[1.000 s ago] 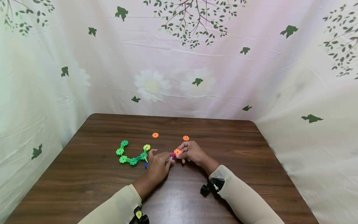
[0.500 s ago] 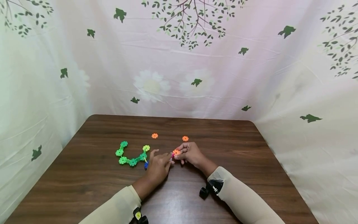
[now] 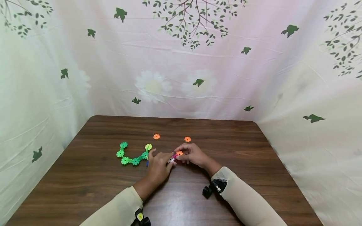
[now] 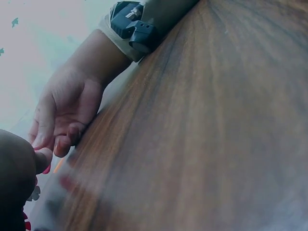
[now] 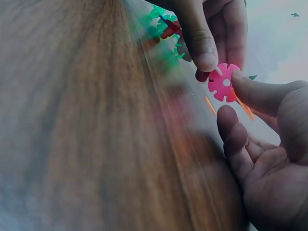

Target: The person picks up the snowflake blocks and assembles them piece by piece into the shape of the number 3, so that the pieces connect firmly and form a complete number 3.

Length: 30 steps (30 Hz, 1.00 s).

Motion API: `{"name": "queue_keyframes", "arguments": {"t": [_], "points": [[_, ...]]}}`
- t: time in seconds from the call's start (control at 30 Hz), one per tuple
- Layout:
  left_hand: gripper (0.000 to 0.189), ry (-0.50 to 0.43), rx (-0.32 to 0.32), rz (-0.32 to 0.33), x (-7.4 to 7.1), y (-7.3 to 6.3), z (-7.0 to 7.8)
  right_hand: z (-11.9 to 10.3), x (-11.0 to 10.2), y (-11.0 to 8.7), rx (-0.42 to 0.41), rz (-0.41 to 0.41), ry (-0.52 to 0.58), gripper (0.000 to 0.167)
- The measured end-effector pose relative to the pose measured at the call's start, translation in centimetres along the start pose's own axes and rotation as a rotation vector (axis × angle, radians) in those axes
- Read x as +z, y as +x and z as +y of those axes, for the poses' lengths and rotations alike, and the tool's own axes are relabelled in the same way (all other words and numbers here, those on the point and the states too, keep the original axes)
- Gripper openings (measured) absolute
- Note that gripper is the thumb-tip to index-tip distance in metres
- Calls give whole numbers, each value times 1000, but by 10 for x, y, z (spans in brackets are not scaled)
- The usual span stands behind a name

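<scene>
My left hand point(image 3: 159, 166) lies over the middle of a chain of interlocking notched plastic discs, its thumb and fingers pinching a white notched disc point(image 3: 171, 160). Just right of that, my right hand point(image 3: 195, 156) pinches a pink notched disc point(image 5: 222, 83) between thumb and fingers. An orange notched disc point(image 3: 179, 153) stands joined at the pink one, by the right fingertips. Left of the left hand, the green discs point(image 3: 125, 160) of the chain curve in a U ending at a yellow-green disc point(image 3: 148, 147). A blue disc point(image 3: 147, 163) is partly hidden by the left hand.
Two loose orange discs, one at the left point(image 3: 156, 136) and one at the right point(image 3: 187, 139), lie on the brown wooden table point(image 3: 226, 141) beyond the hands. A printed cloth curtain point(image 3: 175, 103) encloses the back and sides.
The green part of the chain has shifted and turned slightly. The white disc shows more beneath the left hand, and the right fingers have moved a little over the orange disc.
</scene>
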<state>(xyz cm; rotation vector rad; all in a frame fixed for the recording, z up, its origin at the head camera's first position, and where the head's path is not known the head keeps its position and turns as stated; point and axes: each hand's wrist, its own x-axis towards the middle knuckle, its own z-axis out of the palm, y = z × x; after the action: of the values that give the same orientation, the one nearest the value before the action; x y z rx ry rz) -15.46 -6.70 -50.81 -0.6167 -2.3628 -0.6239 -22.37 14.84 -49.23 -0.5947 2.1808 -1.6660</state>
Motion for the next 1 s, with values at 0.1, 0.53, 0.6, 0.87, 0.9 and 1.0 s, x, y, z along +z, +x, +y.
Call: {"name": "queue_keyframes", "arguments": {"t": [0.1,0.53,0.6,0.87,0.9,1.0], "points": [[47,10,-8,9,1,-1,-1,1,-1,0,-33,-38,-34,20],[35,41,-94,-116,-3,-2,0,2,1,1,-107,-91,-164,10],[30,52,-90,-135,-3,-2,0,2,1,1,-130,-90,-183,7],[27,69,-55,-131,-2,-1,1,1,1,1,-201,-95,-234,6],[27,73,-48,-123,-2,-1,1,1,1,1,-204,-97,-235,7],[26,73,-27,-94,-1,-1,1,1,1,2,-213,-100,-249,9]]}}
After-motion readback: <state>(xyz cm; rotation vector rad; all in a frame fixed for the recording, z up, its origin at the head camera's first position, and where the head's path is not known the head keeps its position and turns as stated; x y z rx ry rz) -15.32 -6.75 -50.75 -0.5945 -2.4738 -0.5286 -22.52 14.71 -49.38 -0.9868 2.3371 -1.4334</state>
